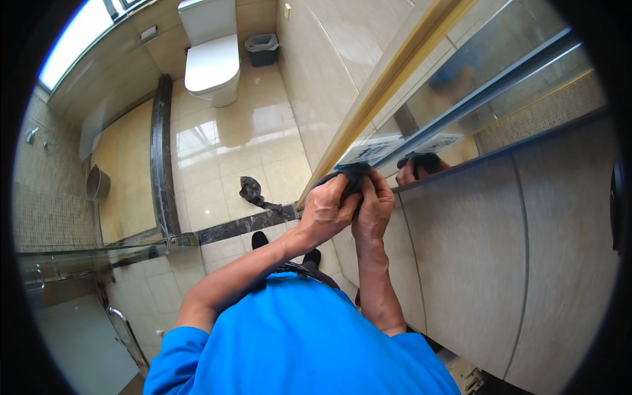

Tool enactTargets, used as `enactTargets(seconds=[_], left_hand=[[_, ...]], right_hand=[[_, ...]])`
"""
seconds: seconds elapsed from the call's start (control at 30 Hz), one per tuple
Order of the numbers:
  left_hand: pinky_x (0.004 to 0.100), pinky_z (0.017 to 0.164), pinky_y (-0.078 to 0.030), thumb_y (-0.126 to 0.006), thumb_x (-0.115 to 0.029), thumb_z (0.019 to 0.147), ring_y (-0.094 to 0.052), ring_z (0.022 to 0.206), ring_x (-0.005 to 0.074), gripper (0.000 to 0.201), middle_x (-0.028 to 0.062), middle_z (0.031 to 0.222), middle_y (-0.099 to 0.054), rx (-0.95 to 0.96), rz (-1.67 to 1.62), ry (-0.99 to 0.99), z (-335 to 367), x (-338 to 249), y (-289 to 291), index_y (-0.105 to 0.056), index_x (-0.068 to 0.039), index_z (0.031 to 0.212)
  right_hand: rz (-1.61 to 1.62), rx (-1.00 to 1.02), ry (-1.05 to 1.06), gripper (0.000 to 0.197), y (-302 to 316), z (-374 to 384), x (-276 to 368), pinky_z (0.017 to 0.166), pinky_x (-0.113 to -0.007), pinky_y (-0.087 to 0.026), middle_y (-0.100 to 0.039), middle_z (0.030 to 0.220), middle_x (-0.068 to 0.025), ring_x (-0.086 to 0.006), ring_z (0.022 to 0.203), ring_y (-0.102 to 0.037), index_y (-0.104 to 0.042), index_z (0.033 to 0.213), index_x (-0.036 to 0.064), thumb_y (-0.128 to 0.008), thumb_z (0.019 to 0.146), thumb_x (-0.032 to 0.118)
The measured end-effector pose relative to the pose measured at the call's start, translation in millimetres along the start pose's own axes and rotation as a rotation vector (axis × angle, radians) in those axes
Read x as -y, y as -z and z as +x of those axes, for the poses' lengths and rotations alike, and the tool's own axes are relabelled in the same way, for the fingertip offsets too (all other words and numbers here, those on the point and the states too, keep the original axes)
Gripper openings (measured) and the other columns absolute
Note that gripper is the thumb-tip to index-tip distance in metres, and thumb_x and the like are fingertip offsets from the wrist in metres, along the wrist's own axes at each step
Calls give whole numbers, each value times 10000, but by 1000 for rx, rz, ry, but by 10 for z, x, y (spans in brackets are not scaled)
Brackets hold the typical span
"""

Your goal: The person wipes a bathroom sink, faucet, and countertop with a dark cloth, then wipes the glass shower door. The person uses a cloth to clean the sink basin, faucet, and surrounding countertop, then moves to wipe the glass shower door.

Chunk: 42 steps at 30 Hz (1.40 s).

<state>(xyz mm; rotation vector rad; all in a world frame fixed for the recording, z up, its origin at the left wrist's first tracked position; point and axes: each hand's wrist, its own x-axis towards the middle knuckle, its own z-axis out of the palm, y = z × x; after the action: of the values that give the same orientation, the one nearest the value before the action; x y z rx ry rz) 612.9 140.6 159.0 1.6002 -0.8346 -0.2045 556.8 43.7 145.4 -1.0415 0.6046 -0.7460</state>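
Observation:
Both my hands are up at the right, close together in front of a glossy, mirror-like panel [454, 125]. Between them is a crumpled black plastic bag [356, 172], bunched small, its opening not visible. My left hand [327, 205] pinches its left side with bent fingers. The fingertips of my right hand [375, 203] grip the other side. Just behind the bag, a white card or packet with dark print [370, 151] is by the panel, which reflects the hands. Another crumpled black bag [251, 191] lies on the tiled floor, beyond my feet.
A dark stone threshold [245, 222] crosses the floor ahead. Farther off are a white toilet [212, 66] and a lined bin [262, 50]. On the left, a dark stone curb [161, 158] borders a shower area with a grey bucket [98, 183]. Beige cabinet doors [461, 243] stand close at right.

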Motion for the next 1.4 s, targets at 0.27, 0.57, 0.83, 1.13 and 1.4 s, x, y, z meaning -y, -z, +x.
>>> enactTargets(seconds=[0.27,0.57,0.83,1.13,1.4], left_hand=[[320,607,-501,-654,6,857,-592,645,174,267,140,767,-605,-50,-45,22,-58,69,10,-589,10,1116],[329,575,-490,-675,1,837,-578,619,205,160,126,719,-553,-37,-9,-78,19,-5,-17,-590,19,972],[386,581,-494,-660,-14,808,-607,623,284,187,152,730,-591,-42,-51,68,-117,-5,109,-595,-12,984],[442,657,-508,-645,-35,821,-626,737,406,264,208,807,-628,17,-41,2,54,-66,-8,-584,-9,1077],[333,571,-495,-662,-4,843,-592,631,183,223,106,730,-586,-27,-26,66,-117,78,50,-599,0,1057]], right_hand=[[-10,37,28,211,-45,-11,-13,835,-238,-528,-686,1026,-78,-117,894,-641,-632,1149,-44,-577,955,20],[135,6,-38,208,5,12,46,844,-261,-546,-667,1037,-81,-133,897,-650,-598,1159,-34,-574,957,13],[75,64,-70,162,-37,-81,-147,821,-237,-527,-673,1020,-61,-109,893,-634,-636,1111,-4,-592,957,21],[115,0,-21,185,4,39,85,821,-247,-537,-691,1004,-68,-115,883,-648,-653,1116,-31,-574,952,3],[63,62,-65,226,-13,-46,-72,863,-264,-538,-701,1046,-104,-141,925,-659,-659,1151,-49,-576,946,3]])
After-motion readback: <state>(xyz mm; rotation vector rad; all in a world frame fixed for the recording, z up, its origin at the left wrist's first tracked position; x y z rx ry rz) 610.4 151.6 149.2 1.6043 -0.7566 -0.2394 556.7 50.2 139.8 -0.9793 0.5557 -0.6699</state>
